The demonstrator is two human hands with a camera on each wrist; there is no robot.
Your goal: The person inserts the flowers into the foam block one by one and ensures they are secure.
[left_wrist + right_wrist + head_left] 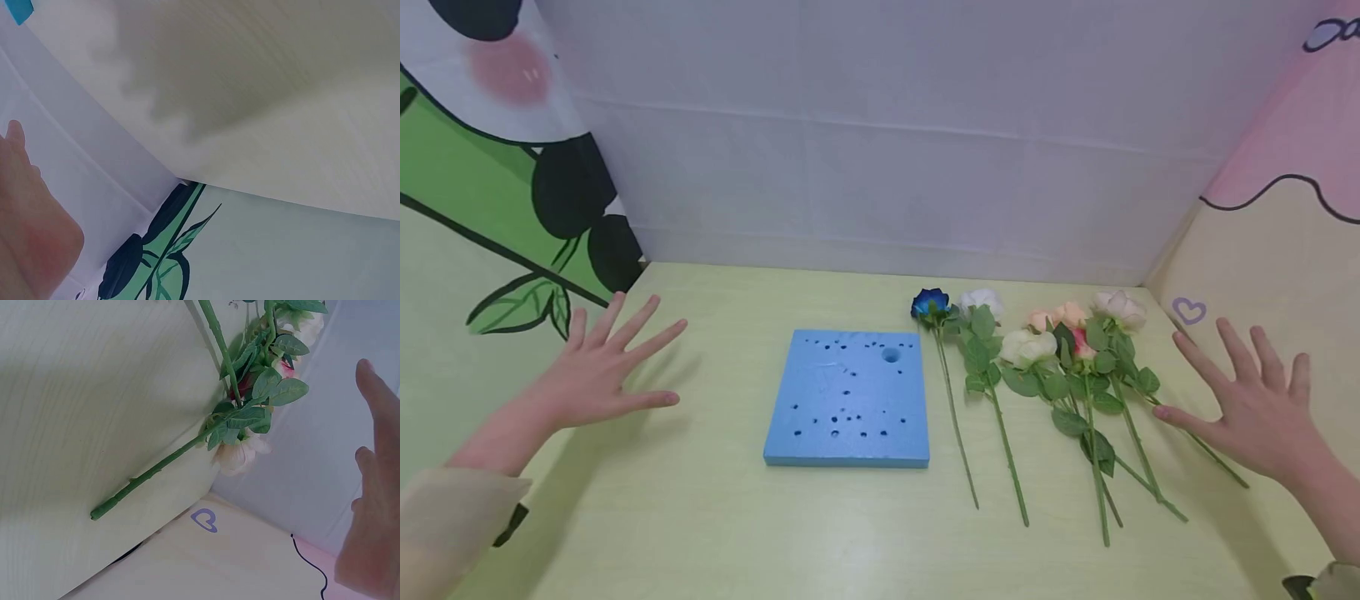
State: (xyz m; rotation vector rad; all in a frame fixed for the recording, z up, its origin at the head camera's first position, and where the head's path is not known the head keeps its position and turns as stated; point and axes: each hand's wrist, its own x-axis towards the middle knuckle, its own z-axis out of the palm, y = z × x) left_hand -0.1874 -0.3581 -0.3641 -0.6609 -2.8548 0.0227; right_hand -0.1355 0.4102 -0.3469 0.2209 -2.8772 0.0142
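My left hand (598, 375) hovers over the table's left side, fingers spread, holding nothing. On the right, my right hand (1255, 408) is spread the same way beside the outermost flower stems. Between them lies a blue foam block (850, 396) with many small holes and one larger hole near its back right corner. Just right of the block is a blue rose (931, 304) on a long stem, then a white rose (981, 302). Farther right, a cream rose (1028, 347), peach roses (1067, 315), a pink-red rose (1082, 343) and a pale pink rose (1120, 308) lie with overlapping leaves and stems.
The pale wooden table (700, 525) meets a plain light cloth backdrop (880, 167) at its back edge. A printed cloth with green leaves (520, 308) hangs at left, and a pink and beige printed panel (1262, 250) stands at right.
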